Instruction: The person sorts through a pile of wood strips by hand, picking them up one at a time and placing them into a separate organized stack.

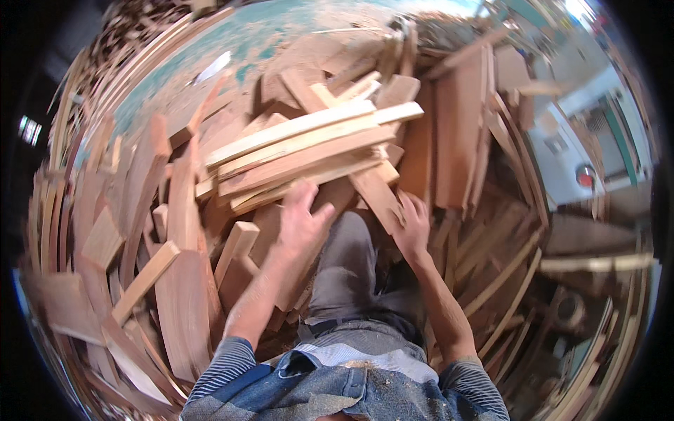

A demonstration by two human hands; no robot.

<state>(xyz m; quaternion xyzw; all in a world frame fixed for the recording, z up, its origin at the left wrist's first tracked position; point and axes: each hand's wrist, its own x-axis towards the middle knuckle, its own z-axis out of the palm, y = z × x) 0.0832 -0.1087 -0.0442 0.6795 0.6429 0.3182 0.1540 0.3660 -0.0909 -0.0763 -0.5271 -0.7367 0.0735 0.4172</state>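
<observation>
A stack of pale and reddish wooden strips (295, 156) lies slantwise across the pile ahead of me. My left hand (302, 216) is at the near side of the stack, its thumb and fingers apart, with nothing seen in its grasp. Whether its fingertips touch the lowest strip is hard to tell. A short reddish board (376, 194) slants from under the right end of the strips toward me. My right hand (413, 223) has its fingers bent over the near end of this board, slightly blurred.
Boards and offcuts (184, 309) stand and lean thickly on my left. Wide brown boards (460, 133) rise at the right, before a pale machine (579, 151) with a red button. Sawdust covers a greenish surface (260, 42) at the back. Loose strips (502, 291) lie beside my right arm.
</observation>
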